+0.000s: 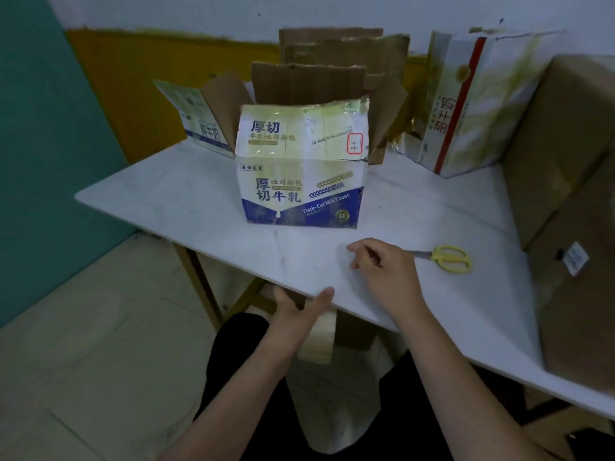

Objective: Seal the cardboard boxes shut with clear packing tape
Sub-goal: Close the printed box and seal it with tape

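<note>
The toast box (301,168) stands upright at the middle of the white tabletop (186,201), its flaps raised and unsealed. The right hand (382,271) hovers over the tabletop at about 5 o'clock from the box, fingers loosely curled and holding nothing. The left hand (299,311) is at the near edge, 6 o'clock from the box; its thumb shows, but its fingers are under the edge, so their state cannot be told. Yellow scissors (449,258) lie at 3 o'clock from the right hand. Brown cartons (572,201) stand stacked at the right edge.
</note>
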`<state>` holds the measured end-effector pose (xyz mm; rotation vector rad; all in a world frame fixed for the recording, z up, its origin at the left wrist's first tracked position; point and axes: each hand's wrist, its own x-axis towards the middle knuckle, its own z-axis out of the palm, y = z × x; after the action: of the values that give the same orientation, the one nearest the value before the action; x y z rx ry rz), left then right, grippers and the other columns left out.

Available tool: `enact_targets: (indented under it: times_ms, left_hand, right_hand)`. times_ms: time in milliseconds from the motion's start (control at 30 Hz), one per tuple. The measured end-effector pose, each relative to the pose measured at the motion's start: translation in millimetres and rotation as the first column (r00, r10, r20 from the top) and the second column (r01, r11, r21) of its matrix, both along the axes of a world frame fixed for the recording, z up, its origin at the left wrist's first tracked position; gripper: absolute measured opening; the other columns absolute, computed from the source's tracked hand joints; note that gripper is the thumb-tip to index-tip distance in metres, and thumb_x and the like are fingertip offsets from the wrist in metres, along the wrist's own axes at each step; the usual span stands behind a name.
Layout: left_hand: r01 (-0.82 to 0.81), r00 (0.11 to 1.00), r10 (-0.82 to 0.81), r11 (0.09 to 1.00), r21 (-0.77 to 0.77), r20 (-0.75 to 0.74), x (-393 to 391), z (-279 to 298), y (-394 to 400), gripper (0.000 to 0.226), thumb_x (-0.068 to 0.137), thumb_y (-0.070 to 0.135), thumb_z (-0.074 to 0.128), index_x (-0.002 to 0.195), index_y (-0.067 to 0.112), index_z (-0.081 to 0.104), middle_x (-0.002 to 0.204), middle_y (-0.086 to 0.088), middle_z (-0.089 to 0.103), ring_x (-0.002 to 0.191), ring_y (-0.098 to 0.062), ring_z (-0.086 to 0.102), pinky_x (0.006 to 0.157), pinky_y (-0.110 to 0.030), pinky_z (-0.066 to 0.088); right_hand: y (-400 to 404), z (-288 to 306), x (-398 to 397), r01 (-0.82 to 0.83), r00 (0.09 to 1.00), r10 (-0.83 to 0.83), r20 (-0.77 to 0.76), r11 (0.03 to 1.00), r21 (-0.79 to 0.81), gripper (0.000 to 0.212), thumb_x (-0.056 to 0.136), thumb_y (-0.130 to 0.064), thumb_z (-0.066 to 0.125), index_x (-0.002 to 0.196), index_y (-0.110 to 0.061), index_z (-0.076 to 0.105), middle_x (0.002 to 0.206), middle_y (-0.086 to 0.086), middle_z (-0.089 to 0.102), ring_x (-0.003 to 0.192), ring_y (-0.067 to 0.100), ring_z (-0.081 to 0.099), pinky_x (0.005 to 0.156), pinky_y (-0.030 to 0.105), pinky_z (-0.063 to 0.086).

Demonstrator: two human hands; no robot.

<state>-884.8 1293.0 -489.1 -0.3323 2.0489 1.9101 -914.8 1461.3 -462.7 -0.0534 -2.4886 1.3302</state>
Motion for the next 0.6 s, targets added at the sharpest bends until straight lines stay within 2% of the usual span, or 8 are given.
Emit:
enact_targets:
  times_ms: [67, 100, 167, 233, 300, 367, 467, 600]
  left_hand:
    - [0.157, 0.988, -0.157, 0.987, 0.017, 0.005, -2.2, 1.0, -4.9, 0.084, 0.08, 0.056, 0.078, 0.146, 0.035, 0.031, 0.127, 0.019, 0.057, 0.121, -0.008, 0.052, 0.107, -0.028, 0.038]
    - [0.225, 0.974, -0.225, 0.974, 0.029, 0.001, -2.8, 1.4, -9.3, 0.082, 0.076, 0.06, 0.079, 0.143, 0.031, 0.043, 0.125, 0.015, 0.066, 0.119, -0.012, 0.06, 0.108, -0.033, 0.043]
    - [0.313, 0.949, -0.315, 0.947, 0.065, 0.023, -2.8, 7.9, -16.7, 0.066, 0.078, 0.053, 0.079, 0.132, 0.022, 0.059, 0.115, -0.002, 0.075, 0.108, -0.025, 0.071, 0.099, -0.038, 0.055]
    - [0.341, 0.932, -0.351, 0.933, 0.12, 0.084, -5.1, 16.2, -24.7, 0.051, 0.083, 0.04, 0.078, 0.127, 0.018, 0.064, 0.115, -0.01, 0.075, 0.109, -0.03, 0.071, 0.102, -0.044, 0.054]
    - [0.311, 0.921, -0.342, 0.934, 0.175, 0.189, -6.3, 26.5, -30.4, 0.05, 0.082, 0.033, 0.078, 0.126, 0.012, 0.065, 0.115, -0.016, 0.074, 0.108, -0.032, 0.07, 0.102, -0.047, 0.053]
    - [0.291, 0.904, -0.34, 0.933, 0.211, 0.257, -4.5, 39.6, -31.1, 0.045, 0.084, 0.027, 0.077, 0.123, 0.008, 0.065, 0.109, -0.02, 0.075, 0.095, -0.032, 0.073, 0.088, -0.042, 0.059]
    - [0.295, 0.896, -0.35, 0.929, 0.223, 0.274, 5.4, 58.5, -28.8, 0.025, 0.092, 0.018, 0.069, 0.11, 0.002, 0.067, 0.084, -0.019, 0.075, 0.066, -0.026, 0.072, 0.06, -0.032, 0.061]
    - [0.423, 0.86, -0.466, 0.879, 0.218, 0.21, 18.9, 80.7, -32.4, 0.034, 0.082, 0.018, 0.073, 0.111, 0.001, 0.074, 0.091, -0.028, 0.071, 0.069, -0.031, 0.071, 0.06, -0.033, 0.06]
  right_hand:
    - [-0.3, -0.9, 0.5, -0.006, 1.0, 0.006, -0.007, 1.0, -0.002, 0.02, 0.097, -0.018, 0.054, 0.094, -0.025, 0.073, 0.076, -0.011, 0.069, 0.073, -0.003, 0.059, 0.061, 0.008, 0.039]
    - [-0.4, -1.5, 0.3, -0.01, 1.0, 0.011, -0.009, 1.0, 0.004, 0.02, 0.097, -0.018, 0.054, 0.094, -0.025, 0.073, 0.076, -0.011, 0.069, 0.073, -0.001, 0.06, 0.061, 0.009, 0.039]
    - [-0.3, -3.0, -1.3, -0.014, 1.0, 0.014, -0.011, 1.0, 0.023, 0.019, 0.097, -0.019, 0.055, 0.094, -0.026, 0.073, 0.076, -0.01, 0.069, 0.073, 0.003, 0.061, 0.063, 0.012, 0.042]
    - [-0.2, -5.4, -2.1, -0.012, 1.0, 0.013, -0.017, 0.999, 0.052, 0.018, 0.097, -0.021, 0.056, 0.094, -0.027, 0.073, 0.077, -0.011, 0.069, 0.073, 0.006, 0.062, 0.067, 0.018, 0.045]
    - [0.0, -6.6, -1.4, -0.018, 1.0, 0.018, -0.006, 0.998, 0.065, 0.018, 0.098, -0.023, 0.056, 0.094, -0.03, 0.071, 0.076, -0.01, 0.069, 0.072, 0.006, 0.062, 0.069, 0.022, 0.047]
    - [-0.1, -4.3, 0.2, -0.03, 0.999, 0.029, 0.012, 0.998, 0.061, 0.018, 0.099, -0.024, 0.054, 0.095, -0.031, 0.07, 0.078, -0.011, 0.069, 0.073, 0.003, 0.062, 0.067, 0.018, 0.048]
    - [0.2, 3.3, 8.4, -0.012, 0.999, 0.014, 0.041, 0.999, -0.051, 0.02, 0.1, -0.023, 0.053, 0.095, -0.028, 0.071, 0.078, -0.011, 0.07, 0.067, -0.001, 0.06, 0.061, 0.01, 0.042]
    - [-0.1, 16.1, 37.5, 0.117, 0.987, -0.08, 0.137, 0.95, -0.289, 0.032, 0.103, -0.032, 0.048, 0.088, -0.021, 0.074, 0.073, -0.002, 0.073, 0.057, 0.01, 0.065, 0.067, 0.025, 0.053]
